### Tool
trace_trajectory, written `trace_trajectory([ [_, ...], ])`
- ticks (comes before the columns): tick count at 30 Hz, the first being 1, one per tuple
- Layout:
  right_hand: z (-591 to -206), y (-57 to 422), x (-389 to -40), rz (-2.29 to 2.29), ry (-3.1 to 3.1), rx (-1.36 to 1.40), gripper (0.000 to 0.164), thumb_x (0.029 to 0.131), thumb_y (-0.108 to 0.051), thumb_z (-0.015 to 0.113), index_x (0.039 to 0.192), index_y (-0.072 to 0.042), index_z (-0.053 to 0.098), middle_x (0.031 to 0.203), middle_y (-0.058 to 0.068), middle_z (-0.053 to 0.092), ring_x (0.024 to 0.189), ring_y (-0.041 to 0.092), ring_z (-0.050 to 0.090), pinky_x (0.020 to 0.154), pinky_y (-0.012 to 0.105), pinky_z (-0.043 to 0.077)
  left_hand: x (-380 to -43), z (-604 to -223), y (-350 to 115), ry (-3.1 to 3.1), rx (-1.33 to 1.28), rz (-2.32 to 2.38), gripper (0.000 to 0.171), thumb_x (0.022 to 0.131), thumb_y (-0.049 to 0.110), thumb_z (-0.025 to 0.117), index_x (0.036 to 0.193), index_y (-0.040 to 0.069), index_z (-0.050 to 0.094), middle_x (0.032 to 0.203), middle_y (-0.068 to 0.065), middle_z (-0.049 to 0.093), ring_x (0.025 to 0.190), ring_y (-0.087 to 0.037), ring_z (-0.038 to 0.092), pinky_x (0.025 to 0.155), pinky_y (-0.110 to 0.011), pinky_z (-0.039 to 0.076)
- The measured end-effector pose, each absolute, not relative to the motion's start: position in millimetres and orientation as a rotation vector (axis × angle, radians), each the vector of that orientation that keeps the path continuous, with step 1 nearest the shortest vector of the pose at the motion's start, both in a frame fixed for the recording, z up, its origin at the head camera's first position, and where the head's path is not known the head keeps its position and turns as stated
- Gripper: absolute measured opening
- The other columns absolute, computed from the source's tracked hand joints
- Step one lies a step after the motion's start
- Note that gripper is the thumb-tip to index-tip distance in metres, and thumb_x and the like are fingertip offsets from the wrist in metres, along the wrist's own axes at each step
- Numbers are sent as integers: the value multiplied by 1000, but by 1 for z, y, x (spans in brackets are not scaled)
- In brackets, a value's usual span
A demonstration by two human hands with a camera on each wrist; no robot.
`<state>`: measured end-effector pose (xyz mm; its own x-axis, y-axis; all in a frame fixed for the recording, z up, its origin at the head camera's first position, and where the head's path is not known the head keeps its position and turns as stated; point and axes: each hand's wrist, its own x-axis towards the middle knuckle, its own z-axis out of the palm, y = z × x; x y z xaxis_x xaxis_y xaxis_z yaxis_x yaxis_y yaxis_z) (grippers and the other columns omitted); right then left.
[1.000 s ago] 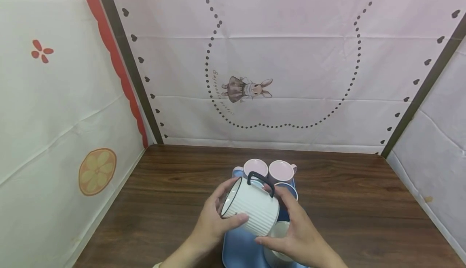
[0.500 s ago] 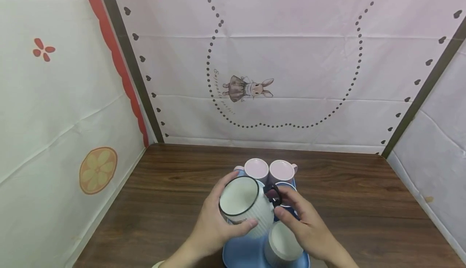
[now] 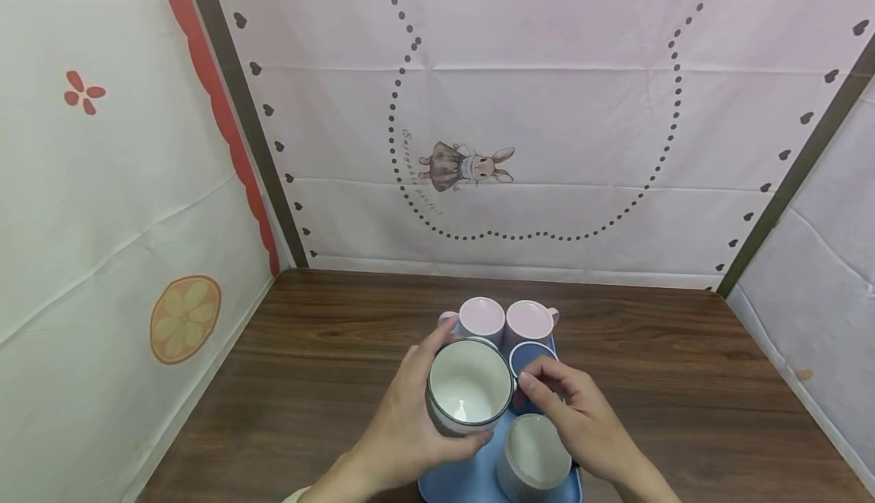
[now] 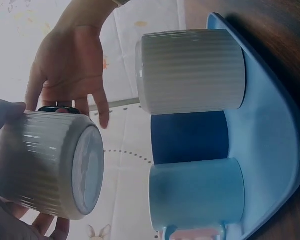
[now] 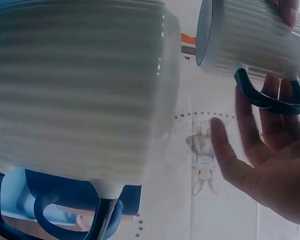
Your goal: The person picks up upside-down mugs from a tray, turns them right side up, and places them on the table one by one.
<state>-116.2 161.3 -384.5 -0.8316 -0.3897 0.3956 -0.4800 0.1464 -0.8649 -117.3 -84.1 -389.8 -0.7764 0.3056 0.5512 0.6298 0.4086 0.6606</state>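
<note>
Here's my feed: the left hand curls round a glossy white ribbed mug with a black rim, holding it above the tray. The right hand has thumb and forefinger pinching its curved black handle, while its little finger stands out loosely. And round it has come! A second ago that mug lay tipped with its mouth leftward and handle on top; now the mouth faces up at my head camera, handle toward the right hand. Below, on the light blue round-cornered tray, I've got a second white ribbed mug, a dark blue mug, a light blue mug and, at the far end, two pale pink mugs, unmoved on the brown wood-grain table.
</note>
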Motion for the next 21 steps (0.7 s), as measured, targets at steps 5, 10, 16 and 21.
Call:
trace_trajectory([
  [5,-385,161,-117,1892,-2382,953,29,111,-9,40,98,-8,67,89,9,66,86,11,66,79,31,59,-117,-391,-83,-2311,-846,-1268,129,58,29,100,164,22,27,140,5,58,119,-15,54,96,-36,54],
  [10,-386,160,-118,1995,-2431,954,35,113,-14,35,100,-2,65,92,15,69,84,18,75,77,37,63,-118,-393,-83,-2299,-864,-1281,129,58,28,100,164,22,27,140,5,59,120,-16,54,96,-37,54],
  [16,-386,162,-119,2246,-2402,968,39,114,-18,33,98,6,59,87,21,64,85,14,73,71,48,64,-119,-396,-84,-2303,-884,-1331,130,58,27,100,164,22,25,147,2,55,126,-18,54,100,-39,53],
  [21,-388,159,-119,2217,-2365,990,41,114,-17,31,93,7,58,82,32,58,80,12,70,73,45,64,-120,-398,-85,-2332,-882,-1369,130,60,28,100,165,23,22,149,2,53,131,-16,54,103,-39,52],
])
